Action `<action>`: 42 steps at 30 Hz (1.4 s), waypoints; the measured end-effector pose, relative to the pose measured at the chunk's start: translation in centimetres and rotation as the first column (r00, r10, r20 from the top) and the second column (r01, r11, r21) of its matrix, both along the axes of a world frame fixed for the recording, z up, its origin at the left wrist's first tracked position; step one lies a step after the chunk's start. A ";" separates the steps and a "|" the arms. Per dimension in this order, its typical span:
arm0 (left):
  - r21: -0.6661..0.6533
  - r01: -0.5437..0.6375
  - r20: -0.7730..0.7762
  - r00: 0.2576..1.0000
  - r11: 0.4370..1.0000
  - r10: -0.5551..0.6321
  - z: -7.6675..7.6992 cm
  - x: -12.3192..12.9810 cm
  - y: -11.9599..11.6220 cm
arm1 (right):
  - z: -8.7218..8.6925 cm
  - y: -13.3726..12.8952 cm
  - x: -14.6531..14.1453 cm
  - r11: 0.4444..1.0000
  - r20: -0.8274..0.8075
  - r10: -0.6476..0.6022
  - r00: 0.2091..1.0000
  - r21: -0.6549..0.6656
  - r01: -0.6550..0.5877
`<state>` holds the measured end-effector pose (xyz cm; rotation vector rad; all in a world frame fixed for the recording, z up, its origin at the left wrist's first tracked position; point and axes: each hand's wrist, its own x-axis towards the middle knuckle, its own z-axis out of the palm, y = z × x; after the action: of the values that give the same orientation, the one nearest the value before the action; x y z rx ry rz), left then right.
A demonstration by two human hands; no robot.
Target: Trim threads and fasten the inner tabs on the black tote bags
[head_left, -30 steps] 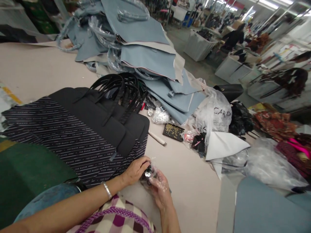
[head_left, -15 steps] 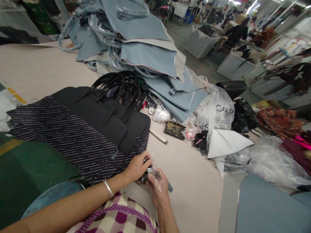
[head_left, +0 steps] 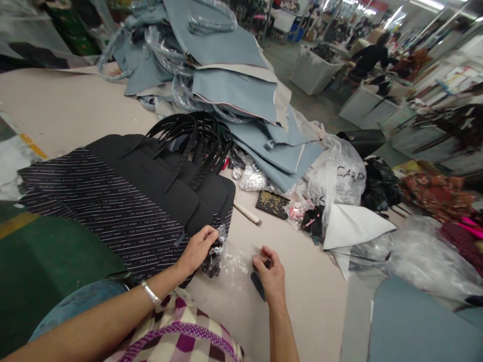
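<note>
My left hand [head_left: 199,251] is closed on the top of a clear plastic bag [head_left: 234,264] with small dark and silvery pieces bunched in it. To the right, over the bare tabletop, my right hand [head_left: 272,276] is pinched, with a small black piece [head_left: 267,263] showing between its fingers. A dark blue-grey strip [head_left: 258,286] lies against that hand; whether the hand grips it I cannot tell. Black bag panels [head_left: 151,176] with looped handles and a striped lining [head_left: 113,211] are stacked left of my hands.
Blue-grey bag pieces [head_left: 234,90] are piled at the back. A pale-handled tool [head_left: 247,213] and a black tray with gold studs [head_left: 272,203] lie ahead. Plastic bags [head_left: 337,173] and a white sheet [head_left: 356,226] are at the right; a person [head_left: 372,55] is far behind.
My hands have drawn apart: the left moved left with the bag, the right moved right with a small black piece. The bag now shows stretched between them.
</note>
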<state>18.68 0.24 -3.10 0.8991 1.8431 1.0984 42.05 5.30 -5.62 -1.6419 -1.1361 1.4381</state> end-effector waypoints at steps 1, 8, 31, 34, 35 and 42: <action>0.003 0.003 -0.008 1.000 1.000 -0.003 0.3 0.1 -0.1 | 0.5 0.5 0.2 0.999 0.037 0.013 0.999 0.052 -0.015; 0.040 0.050 -0.072 0.996 0.998 -0.048 2.2 1.4 -1.0 | 6.5 -1.3 -2.4 0.887 0.164 0.260 0.951 0.350 -0.303; -0.075 0.137 -0.073 0.987 0.988 -0.142 0.8 1.6 -2.4 | 4.9 -4.2 -5.4 0.379 0.591 0.598 0.542 0.387 -0.841; -0.084 0.161 -0.068 0.984 0.983 -0.167 1.0 1.6 -2.6 | 5.1 -4.0 -5.3 0.345 0.606 0.620 0.498 0.359 -0.867; -0.085 0.162 -0.068 0.984 0.983 -0.168 1.0 1.6 -2.7 | 5.1 -4.0 -5.3 0.334 0.613 0.624 0.485 0.353 -0.874; -0.086 0.142 -0.051 0.988 0.986 -0.147 0.8 1.3 -3.3 | 5.1 -4.0 -5.5 0.283 0.639 0.633 0.437 0.334 -0.899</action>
<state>19.98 -3.03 -2.25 1.0077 1.8244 0.9099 36.58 1.31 -0.56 -0.7865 -2.6380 0.9412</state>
